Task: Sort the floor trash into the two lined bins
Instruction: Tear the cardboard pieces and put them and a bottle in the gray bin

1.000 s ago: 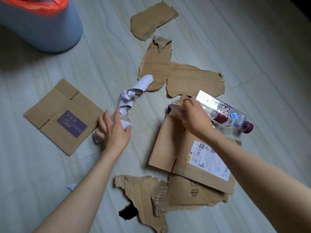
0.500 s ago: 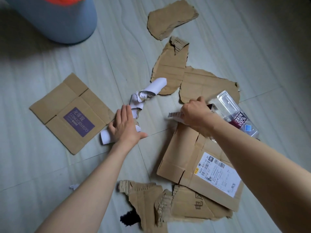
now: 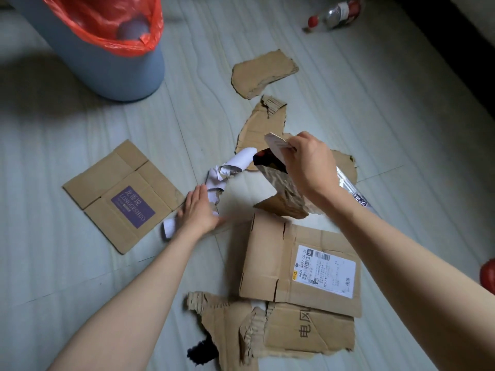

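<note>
My right hand (image 3: 308, 162) grips a torn corrugated cardboard piece (image 3: 285, 196) by its top end and holds it tilted above the floor. My left hand (image 3: 198, 210) lies flat with straight fingers on a crumpled white paper (image 3: 230, 167). A blue-grey bin (image 3: 120, 73) with a red liner (image 3: 107, 28) stands at the far left; something round lies inside it. Only this one bin is in view. A clear plastic bottle (image 3: 348, 183) lies partly hidden under my right forearm.
Flat cardboard with a purple label (image 3: 126, 199) lies left of my left hand. A box panel with a shipping label (image 3: 270, 263) and torn cardboard (image 3: 281, 333) lie near me, more scraps (image 3: 262, 73) farther off. A red-capped bottle (image 3: 334, 12) lies far back. A black clump (image 3: 201, 349) is below.
My right hand has lifted the torn cardboard piece off the floor. My left hand stays flat on the white paper. The view has tilted up, bringing the bin's opening in.
</note>
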`<state>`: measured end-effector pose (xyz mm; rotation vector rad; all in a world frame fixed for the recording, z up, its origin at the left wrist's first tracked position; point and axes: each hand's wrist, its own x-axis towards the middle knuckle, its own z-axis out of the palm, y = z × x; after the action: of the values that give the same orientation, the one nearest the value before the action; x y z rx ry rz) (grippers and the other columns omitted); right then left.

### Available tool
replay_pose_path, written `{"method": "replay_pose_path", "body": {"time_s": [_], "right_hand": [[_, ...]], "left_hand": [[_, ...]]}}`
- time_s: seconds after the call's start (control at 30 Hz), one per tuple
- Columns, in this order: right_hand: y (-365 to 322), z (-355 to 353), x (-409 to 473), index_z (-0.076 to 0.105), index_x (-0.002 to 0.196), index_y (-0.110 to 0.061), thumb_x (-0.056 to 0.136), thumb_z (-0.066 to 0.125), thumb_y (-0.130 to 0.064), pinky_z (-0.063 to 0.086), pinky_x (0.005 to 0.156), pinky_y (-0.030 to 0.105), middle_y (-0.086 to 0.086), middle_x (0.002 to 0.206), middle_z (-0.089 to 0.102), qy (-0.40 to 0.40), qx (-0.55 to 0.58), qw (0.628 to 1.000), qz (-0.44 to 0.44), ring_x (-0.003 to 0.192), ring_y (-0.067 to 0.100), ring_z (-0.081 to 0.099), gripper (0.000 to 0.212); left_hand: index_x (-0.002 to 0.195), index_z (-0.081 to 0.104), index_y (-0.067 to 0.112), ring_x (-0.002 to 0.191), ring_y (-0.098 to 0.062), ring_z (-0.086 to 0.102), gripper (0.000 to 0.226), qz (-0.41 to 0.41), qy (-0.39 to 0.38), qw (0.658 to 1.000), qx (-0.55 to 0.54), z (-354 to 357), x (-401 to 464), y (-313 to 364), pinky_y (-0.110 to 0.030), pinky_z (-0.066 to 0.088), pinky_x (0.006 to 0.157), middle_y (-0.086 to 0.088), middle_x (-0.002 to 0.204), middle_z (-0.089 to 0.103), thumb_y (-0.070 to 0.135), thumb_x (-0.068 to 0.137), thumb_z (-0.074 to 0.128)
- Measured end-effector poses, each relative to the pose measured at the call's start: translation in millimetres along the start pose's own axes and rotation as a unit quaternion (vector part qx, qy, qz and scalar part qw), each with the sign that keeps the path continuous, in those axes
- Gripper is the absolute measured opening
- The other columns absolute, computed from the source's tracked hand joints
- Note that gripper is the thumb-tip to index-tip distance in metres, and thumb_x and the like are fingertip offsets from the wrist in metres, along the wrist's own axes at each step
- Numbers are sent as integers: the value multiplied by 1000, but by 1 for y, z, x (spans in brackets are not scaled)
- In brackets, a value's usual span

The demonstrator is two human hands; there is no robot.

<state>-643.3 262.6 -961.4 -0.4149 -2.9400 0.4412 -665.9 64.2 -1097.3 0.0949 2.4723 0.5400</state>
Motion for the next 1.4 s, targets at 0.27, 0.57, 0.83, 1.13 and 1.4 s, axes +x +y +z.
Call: {"method": "replay_pose_path", "body": {"time_s": [0.27, 0.57, 0.83, 1.13, 1.4], "right_hand": [[-51, -4, -37, 66, 98, -5, 85, 49, -2, 28, 62, 27, 13, 88, 63, 106, 179, 978, -2, 77, 27, 56, 21], [-92, 14, -69, 65, 111, -9, 88, 47, -3, 36, 67, 24, 10, 98, 69, 62, 345, 926, 137, 85, 19, 58, 30], [-83, -5, -52, 62, 112, -2, 88, 46, 0, 36, 64, 7, -5, 93, 59, 104, 350, 919, 147, 84, 7, 51, 29], [-40, -7, -36, 60, 108, -8, 91, 47, -8, 53, 83, 34, 0, 93, 59, 151, 347, 878, 292, 86, 15, 56, 22], [28, -20, -48, 57, 94, -18, 81, 44, -1, 44, 70, 26, 0, 87, 58, 247, 383, 778, 433, 80, 15, 54, 26]], "left_hand": [[119, 58, -1, 119, -32, 50, 33, 12, 155, 973, -174, -39, -52, -41, -31, 33, 101, -19, 121, 59, -1, 85, 55], [120, 55, 15, 115, -35, 51, 44, -225, 62, 970, -66, -31, -125, -139, -34, 42, 95, -18, 129, 47, 22, 78, 67], [103, 58, 9, 107, -35, 55, 28, -257, 66, 962, -68, -5, -136, -151, -34, 47, 92, -20, 119, 51, 9, 76, 66], [85, 66, 14, 100, -32, 62, 24, -128, 59, 961, -238, -15, -106, -100, -31, 51, 88, -13, 98, 68, -3, 83, 50], [124, 49, 8, 115, -34, 50, 31, 48, 20, 987, -150, -21, -73, -6, -33, 38, 89, -18, 124, 55, 11, 96, 35]]}}
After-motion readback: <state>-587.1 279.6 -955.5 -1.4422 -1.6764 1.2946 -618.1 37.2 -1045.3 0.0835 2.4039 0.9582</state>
